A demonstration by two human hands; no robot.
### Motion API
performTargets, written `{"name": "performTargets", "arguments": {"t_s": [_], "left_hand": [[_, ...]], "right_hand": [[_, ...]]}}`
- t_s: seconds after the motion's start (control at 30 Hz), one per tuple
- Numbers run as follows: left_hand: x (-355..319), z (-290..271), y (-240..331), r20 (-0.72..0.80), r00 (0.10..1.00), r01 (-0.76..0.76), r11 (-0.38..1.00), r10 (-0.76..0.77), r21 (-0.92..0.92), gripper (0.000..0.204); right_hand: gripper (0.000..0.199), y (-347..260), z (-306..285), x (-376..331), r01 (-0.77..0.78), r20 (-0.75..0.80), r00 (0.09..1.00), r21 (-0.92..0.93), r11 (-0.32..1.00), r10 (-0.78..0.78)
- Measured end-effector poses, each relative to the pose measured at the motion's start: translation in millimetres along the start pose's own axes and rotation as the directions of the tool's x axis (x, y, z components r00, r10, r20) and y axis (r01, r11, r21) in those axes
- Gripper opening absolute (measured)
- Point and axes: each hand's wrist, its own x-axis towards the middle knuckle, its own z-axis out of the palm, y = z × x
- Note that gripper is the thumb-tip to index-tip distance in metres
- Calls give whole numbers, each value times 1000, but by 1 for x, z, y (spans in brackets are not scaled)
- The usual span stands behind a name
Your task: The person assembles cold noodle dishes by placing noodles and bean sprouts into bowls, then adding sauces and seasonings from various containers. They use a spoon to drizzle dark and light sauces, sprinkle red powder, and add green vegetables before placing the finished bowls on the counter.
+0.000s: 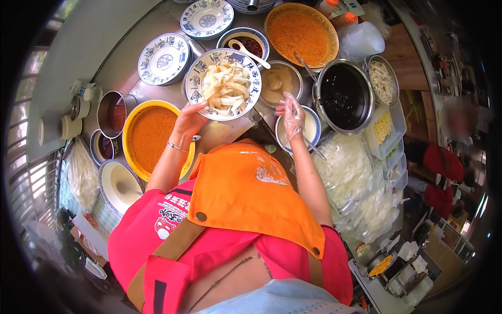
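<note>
Just before twelve o'clock, the left hand (189, 120) pinches a plate (194, 79) of noodles (228, 88) by its seven-o'clock rim; the gloved right hand (292, 116), fingers loosely parted, hangs at its four o'clock. This looks like steadying; the next move calls for keeping it level.

Left edge: slatted window (20, 167). Nearer, a clear plastic bag (82, 178) sits just beside a white, dark-rimmed basin (112, 180). Upper right: translucent bottle (364, 41), orange cap fitted. Lower right: yellow food (380, 266).
</note>
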Motion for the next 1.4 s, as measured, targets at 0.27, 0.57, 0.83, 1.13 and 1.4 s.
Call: {"name": "performTargets", "arguments": {"t_s": [0.27,0.57,0.83,1.13,1.4], "left_hand": [[-5,-4,-5,-13,1000,19,1000,-19,-7,59],[0,-1,-6,-42,999,0,1000,0,3,61],[11,7,-8,3,1000,13,1000,-13,-2,59],[35,14,-25,63,992,106,994,-105,-19,56],[39,13,-22,44,997,66,998,-65,-20,54]], "right_hand": [[32,-30,-19,-12,479,337,869,-757,444,-363],[32,-8,-20,-31,29,33,999,22,999,-30],[30,-98,-3,-81,276,51,961,-126,953,-271],[30,-145,36,-104,856,638,459,-503,118,-618],[32,-137,31,-98,349,-44,937,86,933,-346]]}}
